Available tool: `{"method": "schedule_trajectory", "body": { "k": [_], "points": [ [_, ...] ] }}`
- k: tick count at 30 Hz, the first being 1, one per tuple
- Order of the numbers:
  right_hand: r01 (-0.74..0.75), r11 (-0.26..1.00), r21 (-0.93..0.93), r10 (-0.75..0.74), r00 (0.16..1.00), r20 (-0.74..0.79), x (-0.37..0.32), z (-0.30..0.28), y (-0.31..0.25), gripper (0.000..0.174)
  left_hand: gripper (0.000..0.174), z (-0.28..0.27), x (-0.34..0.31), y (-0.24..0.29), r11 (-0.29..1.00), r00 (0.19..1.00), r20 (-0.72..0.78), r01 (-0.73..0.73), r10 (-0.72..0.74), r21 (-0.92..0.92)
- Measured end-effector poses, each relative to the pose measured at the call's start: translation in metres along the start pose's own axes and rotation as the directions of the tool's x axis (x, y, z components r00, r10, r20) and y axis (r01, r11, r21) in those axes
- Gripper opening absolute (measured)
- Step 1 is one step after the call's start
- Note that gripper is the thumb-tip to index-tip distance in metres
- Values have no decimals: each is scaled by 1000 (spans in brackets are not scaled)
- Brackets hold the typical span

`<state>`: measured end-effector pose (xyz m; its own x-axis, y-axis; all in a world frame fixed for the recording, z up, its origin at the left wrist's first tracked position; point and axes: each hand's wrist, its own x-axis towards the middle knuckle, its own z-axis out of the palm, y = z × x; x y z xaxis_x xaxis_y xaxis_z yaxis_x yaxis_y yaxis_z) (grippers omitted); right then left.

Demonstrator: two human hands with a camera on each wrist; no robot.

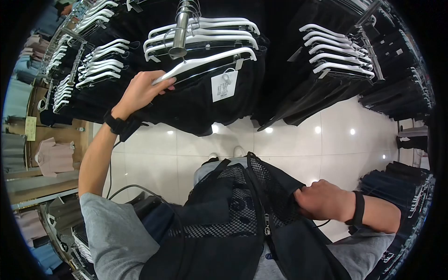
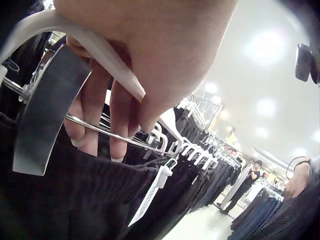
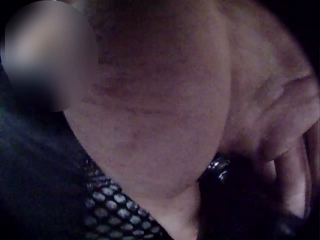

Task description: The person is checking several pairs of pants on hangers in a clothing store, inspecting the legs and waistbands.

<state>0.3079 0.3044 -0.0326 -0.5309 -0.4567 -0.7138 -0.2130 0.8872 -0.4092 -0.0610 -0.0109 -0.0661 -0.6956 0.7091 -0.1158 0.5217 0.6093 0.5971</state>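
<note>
In the head view my left hand (image 1: 143,89) grips the left end of a white hanger (image 1: 205,59) at the front of a rack. Black trousers (image 1: 191,105) hang from it, with a white paper tag (image 1: 224,87) near the waistband. The left wrist view has the fingers (image 2: 119,135) curled below the hanger arm (image 2: 92,42), by a thin metal bar (image 2: 115,134) over the elastic waistband. Lower right, my right hand (image 1: 324,199) pinches the edge of the black mesh vest (image 1: 275,186) I wear; its fingertips are partly hidden by the cloth.
More white hangers (image 1: 205,35) with dark garments crowd behind on the metal rail (image 1: 179,39). Further racks stand left and right (image 1: 338,51). A cable (image 1: 140,186) runs along my left side. Tiled floor (image 1: 289,140) lies below. Another person (image 2: 242,185) stands far down the aisle.
</note>
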Motion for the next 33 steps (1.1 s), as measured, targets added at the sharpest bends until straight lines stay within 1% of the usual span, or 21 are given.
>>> {"method": "schedule_trajectory", "body": {
  "k": [2, 3, 5, 6, 8, 9, 11, 12, 14, 17, 18, 20, 22, 23, 24, 25, 27, 28, 30, 31, 33],
  "points": [
    [46, 991, 124, -49, 998, 26, 1, -4, 1, 29, 38, -2, 11, -5, 997, 999, 23, -45, 44, 64],
    [39, 991, 124, -43, 999, 24, 4, -4, -2, 29, 38, -3, 16, -6, 997, 998, 22, -52, 51, 62],
    [20, 961, 276, 17, 991, -132, 10, -1, -9, 27, 38, -4, 28, -10, 995, 998, 29, -60, 58, 76],
    [14, 959, 283, 24, 991, -131, 12, 0, -15, 27, 39, -5, 33, -14, 994, 997, 35, -69, 66, 82],
    [-60, 972, 226, 118, 960, -254, 16, 0, -30, 27, 37, -5, 41, -21, 995, 996, 31, -85, 84, 55],
    [-70, 969, 236, 131, 958, -255, 15, -4, -38, 27, 36, -5, 45, -21, 995, 996, 21, -92, 92, 31],
    [-47, 979, 198, 90, 974, -210, 9, -20, -53, 29, 35, -8, 46, -22, 993, 993, 34, -114, 112, 31],
    [-57, 977, 204, 101, 972, -214, 6, -22, -57, 29, 35, -9, 45, -24, 993, 992, 46, -116, 114, 32],
    [174, 958, 227, -111, 958, -264, 1, -27, -63, 27, 34, -13, 41, -25, 993, 993, 54, -111, 108, 41],
    [130, 971, 200, -74, 960, -269, 3, -60, -69, 23, 34, -20, 32, -22, 994, 993, 68, -97, 94, 53],
    [79, 974, 211, -3, 941, -338, 8, -69, -67, 23, 36, -24, 30, -20, 993, 995, 66, -83, 78, 80],
    [45, 977, 208, 83, 819, -567, 25, -84, -54, 21, 37, -25, 27, -18, 990, 994, 69, -89, 82, 108],
    [39, 967, 252, 137, 754, -642, 53, -101, -40, 22, 37, -25, 20, -19, 996, 994, 52, -92, 91, 13],
    [70, 958, 277, 130, 756, -642, 68, -108, -35, 24, 37, -21, 16, -21, 997, 995, 66, -70, 72, -22],
    [72, 946, 316, 139, 790, -597, 85, -112, -34, 28, 37, -21, 9, -18, 997, 995, 65, -79, 79, 6],
    [99, 946, 310, 110, 799, -591, 104, -113, -29, 30, 37, -17, 4, -17, 996, 994, 65, -88, 86, 23],
    [178, 928, 327, 62, 792, -607, 140, -116, -34, 36, 34, -12, -5, -19, 994, 993, 52, -107, 106, 14],
    [231, 905, 356, 46, 781, -623, 157, -121, -42, 40, 33, -11, -11, -16, 995, 994, 56, -100, 98, 22],
    [324, 792, 518, 120, 748, -653, 194, -132, -56, 57, 31, -6, -22, -15, 996, 995, 57, -86, 85, 12],
    [394, 629, 670, 157, 780, -605, 206, -142, -65, 58, 30, -5, -29, -12, 995, 992, 76, -103, 101, 18],
    [450, 376, 810, 224, 804, -551, 216, -162, -80, 57, 28, 2, -40, -15, 989, 985, 95, -145, 145, -4]
  ]
}}
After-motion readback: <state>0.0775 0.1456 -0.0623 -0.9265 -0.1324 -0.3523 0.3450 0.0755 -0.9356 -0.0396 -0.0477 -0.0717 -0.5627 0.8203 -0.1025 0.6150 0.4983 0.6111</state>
